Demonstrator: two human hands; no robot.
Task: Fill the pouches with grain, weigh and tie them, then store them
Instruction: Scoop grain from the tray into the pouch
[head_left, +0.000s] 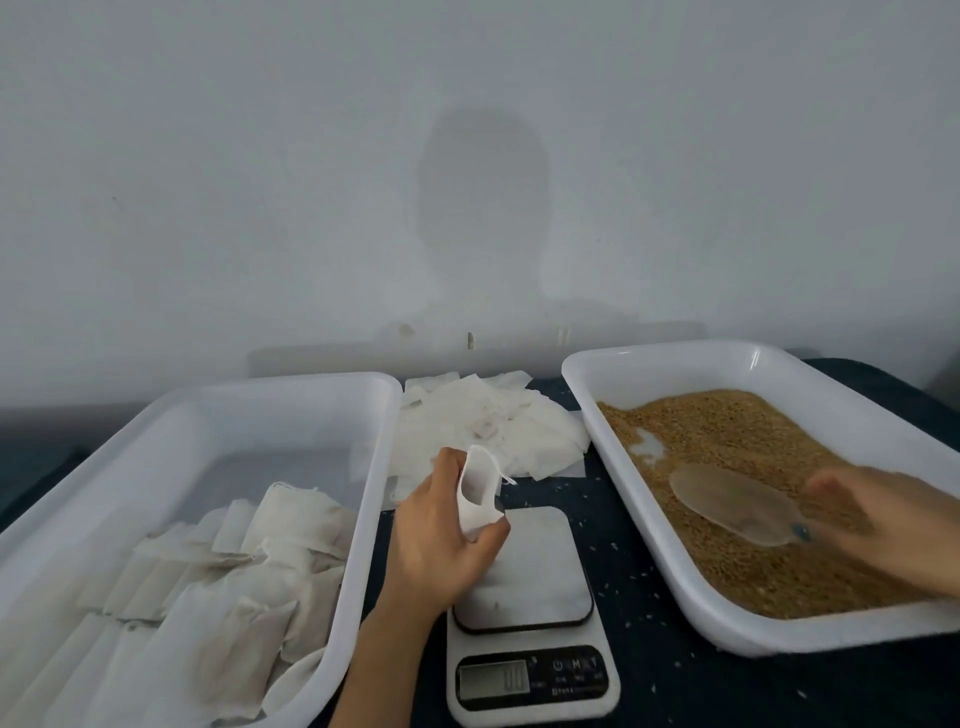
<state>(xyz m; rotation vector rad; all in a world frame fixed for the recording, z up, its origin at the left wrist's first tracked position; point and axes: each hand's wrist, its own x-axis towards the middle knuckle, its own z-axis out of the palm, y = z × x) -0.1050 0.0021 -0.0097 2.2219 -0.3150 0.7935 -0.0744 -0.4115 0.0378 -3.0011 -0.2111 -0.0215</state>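
A: Where is the pouch (478, 488)?
B: In the left hand (441, 535), upright with its mouth open, over the far left corner of the scale (530, 597). Thumb and fingers are curled round it and pinch its sides.
A: And the right hand (883, 519)?
B: At three o'clock from the scale, over the grain (727, 431). It is blurred, but its fingers look closed on the handle of the scoop (737, 504). The scoop's bowl lies low on the grain and points toward ten o'clock.
A: The trays?
B: The grain tray (649, 358) is at two o'clock from the scale. The store tray (260, 395) is at nine o'clock, with filled pouches (249, 561) heaped in its near half.
A: Anything else?
B: Flat empty pouches (483, 421) are piled at twelve o'clock, between the trays, on the dark table (649, 675).
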